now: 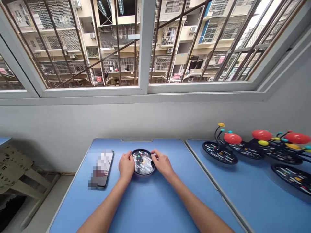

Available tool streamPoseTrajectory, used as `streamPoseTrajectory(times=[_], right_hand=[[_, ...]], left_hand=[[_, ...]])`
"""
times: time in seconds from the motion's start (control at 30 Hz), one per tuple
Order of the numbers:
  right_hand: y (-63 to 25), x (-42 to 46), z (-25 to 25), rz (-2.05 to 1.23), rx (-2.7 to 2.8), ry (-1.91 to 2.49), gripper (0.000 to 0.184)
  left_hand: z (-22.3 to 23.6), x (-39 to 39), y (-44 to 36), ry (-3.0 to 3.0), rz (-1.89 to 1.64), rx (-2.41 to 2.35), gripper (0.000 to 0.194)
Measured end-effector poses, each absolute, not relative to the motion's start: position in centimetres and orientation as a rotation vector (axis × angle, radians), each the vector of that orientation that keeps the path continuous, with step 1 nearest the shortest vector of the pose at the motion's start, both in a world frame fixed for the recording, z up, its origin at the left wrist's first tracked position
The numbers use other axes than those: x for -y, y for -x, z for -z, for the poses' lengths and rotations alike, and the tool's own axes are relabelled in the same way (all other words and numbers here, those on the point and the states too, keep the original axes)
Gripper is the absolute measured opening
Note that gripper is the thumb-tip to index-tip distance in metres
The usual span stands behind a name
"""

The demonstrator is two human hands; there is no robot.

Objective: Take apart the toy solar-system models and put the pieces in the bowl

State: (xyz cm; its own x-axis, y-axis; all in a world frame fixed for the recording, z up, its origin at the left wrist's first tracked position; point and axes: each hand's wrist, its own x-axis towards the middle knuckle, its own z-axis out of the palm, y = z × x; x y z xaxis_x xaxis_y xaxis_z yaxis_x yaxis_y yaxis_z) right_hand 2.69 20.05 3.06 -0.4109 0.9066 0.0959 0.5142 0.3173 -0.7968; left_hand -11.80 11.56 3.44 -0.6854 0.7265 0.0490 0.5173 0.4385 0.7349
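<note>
A round black disc with a dark rim and small printed labels sits between my hands over the blue desk. My left hand grips its left edge, thumb on the rim and fingers curled around the side. On the opposite edge, my right hand pinches the rim between thumb and fingers. Some glare lies on the disc's face, and a small hole or peg shows near its centre. Left of my left hand lies a phone, partly blurred out.
On the adjoining blue desk at right stand several similar black discs with curved stems, red domes and coloured knobs. A gap separates the desks. A white wall and barred window rise behind; a stool stands at far left.
</note>
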Motion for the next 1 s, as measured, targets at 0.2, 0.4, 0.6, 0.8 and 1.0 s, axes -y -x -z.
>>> streamPoseTrajectory(times=[0.2, 0.4, 0.6, 0.8, 1.0], right_hand=[[-4.4, -19.5, -2.8, -1.38, 2.007, 1.302, 0.035], [-6.4, -20.3, -3.9, -1.573, 1.826, 1.447, 0.027], [-9.3, -23.8, -4.6, -1.478, 1.541, 1.569, 0.022], [-10.7, -27.3, -4.4, -1.361, 1.347, 1.636, 0.024], [-11.0, -29.8, -3.7, -1.248, 1.319, 1.663, 0.024]], left_hand=[[-3.4, -11.6, 11.2, -1.033, -1.172, -2.361, 0.031], [-3.2, -12.2, 9.4, -0.999, -1.346, -2.059, 0.04], [-2.7, -11.8, 8.6, -0.911, -1.386, -1.873, 0.055], [-2.6, -11.5, 8.6, -0.92, -1.345, -1.881, 0.058], [-2.5, -11.5, 8.9, -0.981, -1.283, -1.933, 0.056]])
